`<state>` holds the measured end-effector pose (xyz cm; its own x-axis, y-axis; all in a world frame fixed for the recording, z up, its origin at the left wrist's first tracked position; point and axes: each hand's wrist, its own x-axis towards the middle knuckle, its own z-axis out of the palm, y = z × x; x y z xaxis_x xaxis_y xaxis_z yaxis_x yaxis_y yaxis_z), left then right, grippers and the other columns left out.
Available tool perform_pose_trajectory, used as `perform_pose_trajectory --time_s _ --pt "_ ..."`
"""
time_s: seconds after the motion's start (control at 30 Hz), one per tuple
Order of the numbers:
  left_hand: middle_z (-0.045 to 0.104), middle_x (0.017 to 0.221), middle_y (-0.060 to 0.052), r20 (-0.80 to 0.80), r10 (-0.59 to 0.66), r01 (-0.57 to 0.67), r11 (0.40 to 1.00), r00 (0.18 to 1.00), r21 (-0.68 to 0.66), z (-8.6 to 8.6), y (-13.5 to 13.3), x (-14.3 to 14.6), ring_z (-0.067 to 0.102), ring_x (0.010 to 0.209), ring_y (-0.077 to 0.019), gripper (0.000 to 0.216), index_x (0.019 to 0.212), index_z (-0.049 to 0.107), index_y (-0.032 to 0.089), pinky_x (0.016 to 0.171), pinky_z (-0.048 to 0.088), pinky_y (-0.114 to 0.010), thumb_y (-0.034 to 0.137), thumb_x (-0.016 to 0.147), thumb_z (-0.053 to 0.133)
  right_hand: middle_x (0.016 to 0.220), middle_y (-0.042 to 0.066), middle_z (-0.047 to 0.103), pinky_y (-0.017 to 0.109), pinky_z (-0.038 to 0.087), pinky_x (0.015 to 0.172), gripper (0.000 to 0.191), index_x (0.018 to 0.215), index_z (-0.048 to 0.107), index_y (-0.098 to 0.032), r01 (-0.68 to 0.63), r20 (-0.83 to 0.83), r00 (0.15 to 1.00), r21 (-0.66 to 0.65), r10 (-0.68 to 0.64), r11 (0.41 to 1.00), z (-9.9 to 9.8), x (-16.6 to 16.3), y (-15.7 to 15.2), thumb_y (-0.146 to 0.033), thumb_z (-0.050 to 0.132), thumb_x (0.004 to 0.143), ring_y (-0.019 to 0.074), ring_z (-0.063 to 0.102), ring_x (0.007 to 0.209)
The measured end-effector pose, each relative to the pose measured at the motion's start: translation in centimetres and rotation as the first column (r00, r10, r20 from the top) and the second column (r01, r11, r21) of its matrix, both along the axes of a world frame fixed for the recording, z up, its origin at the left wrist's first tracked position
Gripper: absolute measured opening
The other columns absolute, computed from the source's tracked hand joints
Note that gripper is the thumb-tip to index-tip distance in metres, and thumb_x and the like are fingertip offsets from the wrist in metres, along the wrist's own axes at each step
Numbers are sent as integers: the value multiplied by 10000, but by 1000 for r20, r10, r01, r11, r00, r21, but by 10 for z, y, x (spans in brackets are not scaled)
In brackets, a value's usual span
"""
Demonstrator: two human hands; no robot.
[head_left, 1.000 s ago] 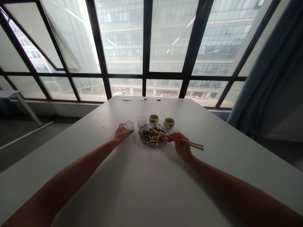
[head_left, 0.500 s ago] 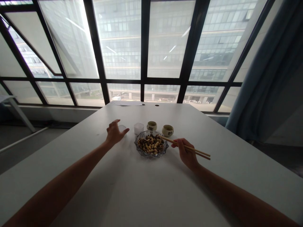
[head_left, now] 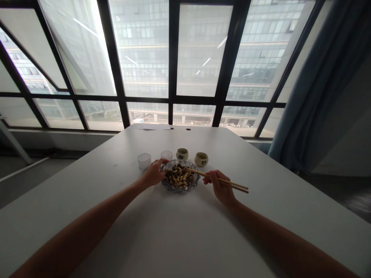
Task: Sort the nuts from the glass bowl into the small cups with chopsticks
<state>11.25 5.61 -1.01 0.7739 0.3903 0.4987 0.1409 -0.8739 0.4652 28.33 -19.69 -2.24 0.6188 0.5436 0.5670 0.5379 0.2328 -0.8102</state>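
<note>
A scalloped clear glass bowl [head_left: 175, 189] stands on the white table, filled with peanuts [head_left: 182, 181] and smaller dark pieces. My left hand [head_left: 153, 173] is at the bowl's left side, fingers and thumb closed around its rim. A pair of wooden chopsticks [head_left: 232, 183] is held in my right hand [head_left: 222, 189], to the right of the bowl. Their tips reach over the peanuts near the bowl's far right part; whether they pinch anything is too small to tell.
Behind the bowl are a translucent plastic cup [head_left: 166, 155] and two cream cups with dark characters, one at centre [head_left: 182, 153] and the other to the right [head_left: 201, 158]. Another translucent cup [head_left: 144, 161] sits left. Papers [head_left: 147, 126] lie at the table's far edge, before the windows.
My left hand has moved right, from beside the left translucent cup to the bowl's rim. My right hand still holds the chopsticks over the bowl. The view has shifted slightly.
</note>
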Motion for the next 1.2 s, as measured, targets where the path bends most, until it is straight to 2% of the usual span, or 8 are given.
perform_pose_trajectory --time_s 0.13,0.27,0.37,0.43,0.67,0.93,1.07,1.2 --pt "689 1202 -83 70 15 -26 987 997 157 12 9 -9 607 1185 -255 367 1182 599 202 1128 397 -477 178 829 499 671 60 724 269 483 452 495 802 677 -181 -58 -178 982 26 62 998 6 -6 2 -670 615 842 145 620 473" --pt "656 1271 -105 229 182 -249 918 956 309 15 30 -23 573 1218 -292 282 1159 590 207 1139 327 -538 323 923 489 650 71 733 252 449 406 553 802 673 -162 -95 -393 914 29 99 995 10 -11 4 -710 696 736 130 588 404" --pt "623 1311 -132 284 313 -390 879 906 276 3 49 -31 553 1231 -335 303 1149 587 204 1077 379 -547 375 903 540 661 87 745 253 452 410 582 799 680 -151 -124 -499 857 44 130 991 10 -9 4 -711 756 660 129 585 408" --pt "621 1287 -144 308 349 -420 883 885 208 -8 60 -32 556 1215 -339 321 1142 582 199 1041 425 -524 404 897 552 678 94 752 251 456 415 588 803 690 -145 -126 -545 828 51 133 991 10 -7 3 -700 782 633 125 581 414" --pt "632 1119 -138 381 405 -421 906 831 -47 -27 76 -23 617 1050 -302 394 1114 579 173 929 523 -473 435 824 629 724 101 767 243 463 429 601 805 711 -148 -139 -649 752 15 115 990 8 3 0 -691 824 573 115 576 433" --pt "649 1116 -122 359 272 -268 962 893 -61 -25 62 -23 641 1015 -271 441 1116 579 186 853 552 -426 466 791 680 732 104 769 239 466 435 616 798 722 -154 -136 -702 705 9 103 991 7 5 1 -700 838 537 111 574 439" --pt "663 1148 -115 315 221 -204 975 923 -86 -22 55 -23 648 1015 -259 443 1130 569 194 821 561 -402 481 806 663 730 94 765 241 458 425 603 817 716 -157 -144 -651 752 -3 107 990 6 5 1 -703 817 580 118 584 438" --pt "663 1186 -111 303 212 -191 977 929 -98 -21 54 -22 648 1019 -252 436 1138 559 201 828 560 -407 476 812 650 718 85 754 263 460 419 559 825 703 -167 -110 -453 886 -3 97 994 7 -2 -1 -713 722 707 131 584 423"
